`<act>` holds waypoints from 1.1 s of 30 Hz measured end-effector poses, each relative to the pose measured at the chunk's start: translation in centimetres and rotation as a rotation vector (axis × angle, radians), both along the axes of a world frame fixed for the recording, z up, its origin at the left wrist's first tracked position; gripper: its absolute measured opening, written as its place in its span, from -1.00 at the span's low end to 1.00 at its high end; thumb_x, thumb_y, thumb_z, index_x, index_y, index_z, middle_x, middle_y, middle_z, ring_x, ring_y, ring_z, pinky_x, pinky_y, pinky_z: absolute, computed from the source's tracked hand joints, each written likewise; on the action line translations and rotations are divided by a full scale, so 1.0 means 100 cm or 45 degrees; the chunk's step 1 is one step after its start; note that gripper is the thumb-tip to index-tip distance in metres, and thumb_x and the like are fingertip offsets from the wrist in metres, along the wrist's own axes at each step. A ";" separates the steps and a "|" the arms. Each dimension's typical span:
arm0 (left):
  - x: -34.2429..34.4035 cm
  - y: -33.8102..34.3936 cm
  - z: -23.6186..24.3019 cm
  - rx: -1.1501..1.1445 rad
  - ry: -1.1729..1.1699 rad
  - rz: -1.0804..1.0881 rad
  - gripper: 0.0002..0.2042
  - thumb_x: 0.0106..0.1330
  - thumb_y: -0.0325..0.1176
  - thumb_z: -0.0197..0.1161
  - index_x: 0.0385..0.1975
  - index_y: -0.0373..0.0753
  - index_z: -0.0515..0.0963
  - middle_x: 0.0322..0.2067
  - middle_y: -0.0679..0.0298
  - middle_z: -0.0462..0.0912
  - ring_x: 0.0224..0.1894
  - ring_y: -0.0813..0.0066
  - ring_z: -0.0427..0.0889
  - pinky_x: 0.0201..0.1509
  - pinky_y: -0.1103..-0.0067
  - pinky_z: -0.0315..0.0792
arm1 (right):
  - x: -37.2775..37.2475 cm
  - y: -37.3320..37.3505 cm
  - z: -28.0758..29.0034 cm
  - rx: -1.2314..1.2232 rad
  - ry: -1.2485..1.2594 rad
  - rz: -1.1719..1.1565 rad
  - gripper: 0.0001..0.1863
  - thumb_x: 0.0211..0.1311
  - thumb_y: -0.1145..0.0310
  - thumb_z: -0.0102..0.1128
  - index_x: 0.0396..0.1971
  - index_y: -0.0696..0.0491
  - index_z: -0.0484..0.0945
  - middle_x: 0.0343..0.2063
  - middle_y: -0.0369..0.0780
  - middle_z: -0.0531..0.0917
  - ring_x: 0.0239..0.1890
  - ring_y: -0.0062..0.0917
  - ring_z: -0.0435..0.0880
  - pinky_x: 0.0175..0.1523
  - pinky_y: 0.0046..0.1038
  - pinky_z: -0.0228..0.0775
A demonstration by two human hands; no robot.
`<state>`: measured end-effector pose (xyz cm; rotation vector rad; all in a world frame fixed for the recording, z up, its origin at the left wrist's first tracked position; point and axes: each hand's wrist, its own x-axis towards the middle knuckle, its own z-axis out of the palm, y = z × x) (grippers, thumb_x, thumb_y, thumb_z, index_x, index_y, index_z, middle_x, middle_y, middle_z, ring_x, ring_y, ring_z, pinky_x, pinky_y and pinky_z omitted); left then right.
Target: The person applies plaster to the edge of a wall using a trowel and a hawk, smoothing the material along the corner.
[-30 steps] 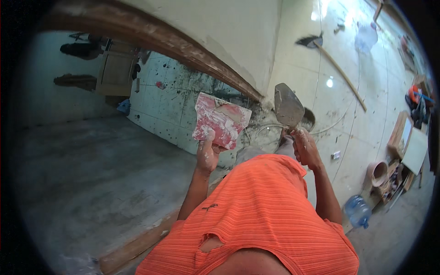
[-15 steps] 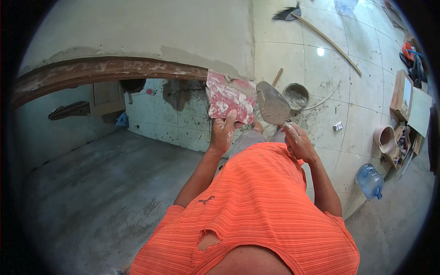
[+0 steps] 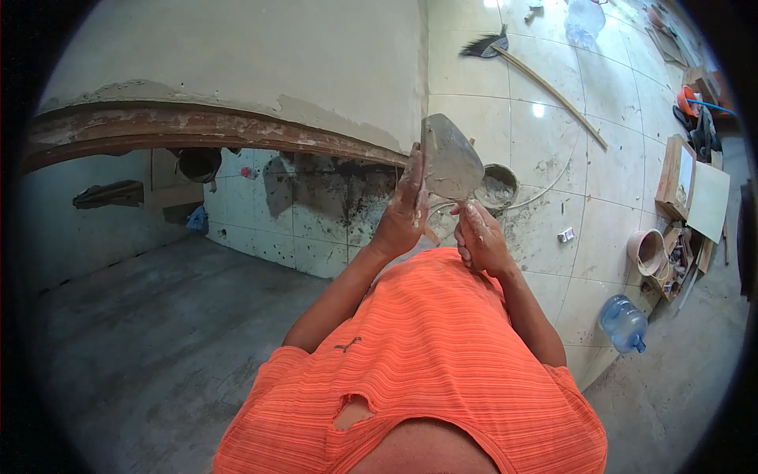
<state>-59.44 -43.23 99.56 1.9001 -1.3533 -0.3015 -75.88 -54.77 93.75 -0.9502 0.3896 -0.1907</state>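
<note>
My left hand point(image 3: 399, 220) is closed on a red, plaster-smeared flat board point(image 3: 424, 166), which is turned nearly edge-on so that only a thin strip of it shows. Right beside it is the wide grey blade of a trowel point(image 3: 454, 160), coated with wet plaster and lying against or very close to the board's edge. My right hand point(image 3: 482, 239) grips the trowel's handle, which the fingers mostly hide. Both hands are ahead of my orange shirt, by the end of a brown wooden frame point(image 3: 237, 125) along the wall.
A bucket of grey mix point(image 3: 499, 188) stands on the splattered tiles beyond my right hand. Farther off lies a broom point(image 3: 545, 91). On the right are a blue water jug point(image 3: 624, 322), a pale bucket point(image 3: 647, 251) and wooden boxes point(image 3: 675, 178). The plastered wall point(image 3: 253, 55) rises ahead at left.
The red board has turned from face-up to edge-on in my left hand. The trowel has moved left and up against it, and my right hand has shifted left with it.
</note>
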 end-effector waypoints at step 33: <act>0.112 0.108 -0.428 1.665 -0.057 -0.310 -0.44 0.54 -0.04 -0.15 -0.08 -0.45 0.66 0.12 0.03 0.61 0.39 0.18 0.31 0.55 0.17 -0.07 | 0.237 0.027 -0.418 -0.167 0.690 -0.270 -0.57 0.40 0.10 0.16 0.11 0.06 0.58 0.13 -0.08 0.62 0.15 -0.14 0.60 0.25 -0.27 0.37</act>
